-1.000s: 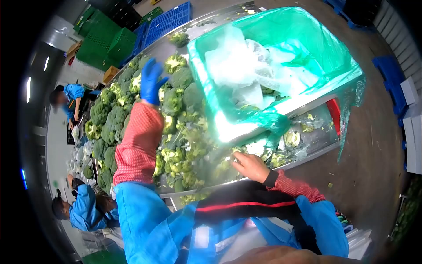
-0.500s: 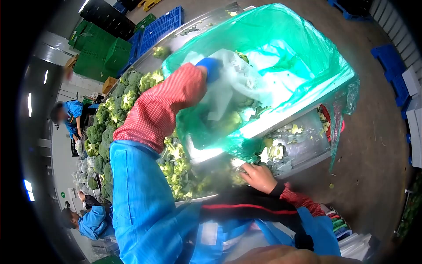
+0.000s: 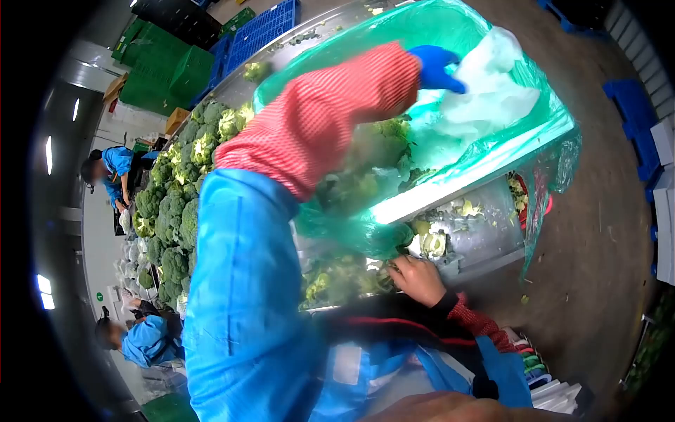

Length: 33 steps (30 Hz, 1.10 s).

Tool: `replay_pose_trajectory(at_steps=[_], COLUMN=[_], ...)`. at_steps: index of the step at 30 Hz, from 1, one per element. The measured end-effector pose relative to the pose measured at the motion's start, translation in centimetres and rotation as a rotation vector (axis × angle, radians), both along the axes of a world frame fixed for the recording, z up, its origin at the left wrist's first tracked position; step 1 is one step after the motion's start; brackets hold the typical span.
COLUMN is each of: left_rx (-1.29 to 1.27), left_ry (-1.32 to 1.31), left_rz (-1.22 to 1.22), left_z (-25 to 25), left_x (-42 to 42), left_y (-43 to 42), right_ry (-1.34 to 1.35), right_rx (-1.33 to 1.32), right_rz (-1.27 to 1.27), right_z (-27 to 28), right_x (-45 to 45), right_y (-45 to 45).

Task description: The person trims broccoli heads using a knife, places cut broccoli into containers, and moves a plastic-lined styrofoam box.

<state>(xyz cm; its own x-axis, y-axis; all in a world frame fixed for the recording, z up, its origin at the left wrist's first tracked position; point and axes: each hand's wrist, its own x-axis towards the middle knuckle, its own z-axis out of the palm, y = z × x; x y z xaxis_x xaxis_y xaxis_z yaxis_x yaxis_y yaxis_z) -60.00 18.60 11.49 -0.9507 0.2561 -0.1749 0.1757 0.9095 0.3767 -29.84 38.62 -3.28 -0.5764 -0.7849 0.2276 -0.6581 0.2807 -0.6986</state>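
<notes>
- My blue-gloved left hand reaches into a white box lined with translucent green plastic, against a crumpled, white, translucent sheet — whether the fingers grip it, I cannot tell.
- My bare right hand rests, fingers curled, at the near edge of a long, shiny metal table; what it may hold is hidden.
- Green broccoli heads lie inside the box, beside the sheet; a dense heap of broccoli covers the table's left side, and pale green trimmings litter the metal near my right hand.
- Around us, the room: a grey floor, a blue plastic lattice pallet, stacked green plastic crates — and two co-workers in blue off to the left.
</notes>
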Motion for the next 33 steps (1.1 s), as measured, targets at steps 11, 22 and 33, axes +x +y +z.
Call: replay_pose_trajectory(at_steps=[11, 22, 33], left_rx=[-0.407, 0.436, 0.921], left_ry=[-0.239, -0.048, 0.118], left_rz=[0.321, 0.364, 0.377], left_z=[-5.6, -7.3, 3.9], left_x=[15.0, 10.9, 30.7], left_y=[-4.0, -7.8, -17.2], right_ry=[0.049, 0.097, -0.129], right_rx=[0.076, 0.021, -0.224], right_rz=[0.051, -0.066, -0.033], right_z=[-0.1, 0.5, 4.7], right_x=[0.4, 4.6, 7.7], right_y=[0.3, 0.3, -5.0])
